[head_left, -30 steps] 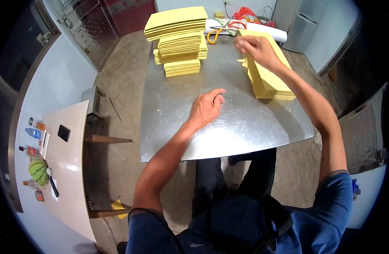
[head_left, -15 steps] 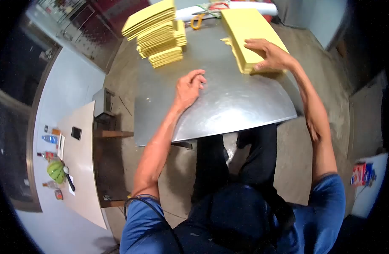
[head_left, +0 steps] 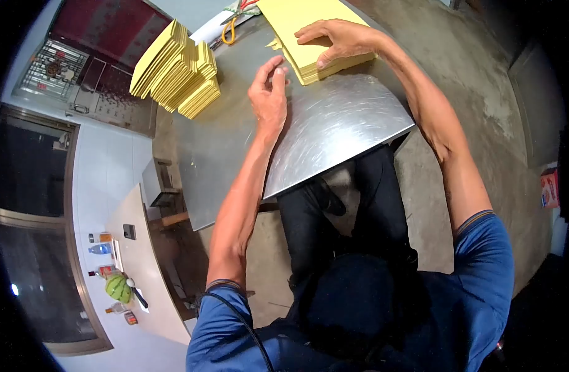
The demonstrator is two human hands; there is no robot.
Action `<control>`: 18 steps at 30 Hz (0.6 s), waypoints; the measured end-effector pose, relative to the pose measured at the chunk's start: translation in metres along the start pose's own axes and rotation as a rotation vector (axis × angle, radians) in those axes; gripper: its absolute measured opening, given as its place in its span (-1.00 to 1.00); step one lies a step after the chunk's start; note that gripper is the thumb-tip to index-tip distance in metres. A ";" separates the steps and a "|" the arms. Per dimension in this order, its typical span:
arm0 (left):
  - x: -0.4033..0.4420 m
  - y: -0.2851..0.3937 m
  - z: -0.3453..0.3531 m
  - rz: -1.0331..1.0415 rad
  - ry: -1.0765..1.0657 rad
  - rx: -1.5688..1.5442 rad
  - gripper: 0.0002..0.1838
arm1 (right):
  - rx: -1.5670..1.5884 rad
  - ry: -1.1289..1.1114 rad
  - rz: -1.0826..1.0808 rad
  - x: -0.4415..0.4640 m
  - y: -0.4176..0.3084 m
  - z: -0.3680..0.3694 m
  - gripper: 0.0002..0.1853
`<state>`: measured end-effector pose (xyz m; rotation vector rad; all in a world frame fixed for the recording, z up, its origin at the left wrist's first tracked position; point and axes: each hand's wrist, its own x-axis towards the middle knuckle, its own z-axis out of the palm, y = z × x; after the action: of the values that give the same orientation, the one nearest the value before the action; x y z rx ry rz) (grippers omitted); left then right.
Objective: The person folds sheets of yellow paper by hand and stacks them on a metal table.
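A thick stack of yellow paper sheets (head_left: 290,22) lies on a shiny metal table (head_left: 340,118). My right hand (head_left: 343,42) rests on top of this stack near its front end, fingers spread and thumb at the near edge. Just left of the stack's near corner, my left hand (head_left: 269,93) hovers above the metal, its fingers loosely bent and nothing seen in them. A torn yellow scrap (head_left: 274,44) sticks out at the stack's left side. Folded yellow paper bundles (head_left: 179,71), piled in several layers, stand farther left on the table.
Orange-handled scissors (head_left: 228,32) and a white roll (head_left: 213,28) lie at the table's back. On the left, a pale side table (head_left: 154,273) bears a watermelon (head_left: 118,288), a phone (head_left: 129,232) and bottles (head_left: 100,248). A grey stool (head_left: 160,183) stands between the tables.
The head view has turned, shifting the scene. My left hand has moved toward the large yellow stack. My right hand stays on top of that stack.
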<state>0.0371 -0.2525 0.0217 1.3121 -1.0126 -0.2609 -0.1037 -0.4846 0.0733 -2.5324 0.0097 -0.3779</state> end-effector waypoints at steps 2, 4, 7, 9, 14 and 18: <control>0.012 -0.010 0.013 0.097 0.034 -0.045 -0.65 | -0.006 0.028 -0.028 -0.003 0.002 0.002 -0.12; 0.014 -0.020 0.018 0.123 0.055 -0.060 -0.65 | 0.009 0.023 -0.009 -0.004 -0.002 -0.002 -0.14; 0.012 -0.023 0.013 0.110 0.044 -0.118 -0.66 | -0.024 -0.029 0.044 -0.002 -0.006 -0.008 -0.31; 0.010 -0.023 0.008 0.171 -0.007 -0.046 -0.66 | 0.064 0.101 -0.070 -0.001 0.000 0.002 -0.32; 0.009 -0.024 0.007 0.298 -0.088 0.073 -0.65 | -0.037 0.083 -0.166 0.001 0.017 0.009 -0.30; 0.008 -0.026 0.006 0.285 -0.088 0.062 -0.65 | 0.011 0.078 -0.180 -0.005 0.012 0.004 -0.37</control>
<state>0.0468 -0.2699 0.0021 1.2026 -1.2755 -0.0711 -0.1061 -0.4918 0.0622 -2.5136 -0.1907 -0.5465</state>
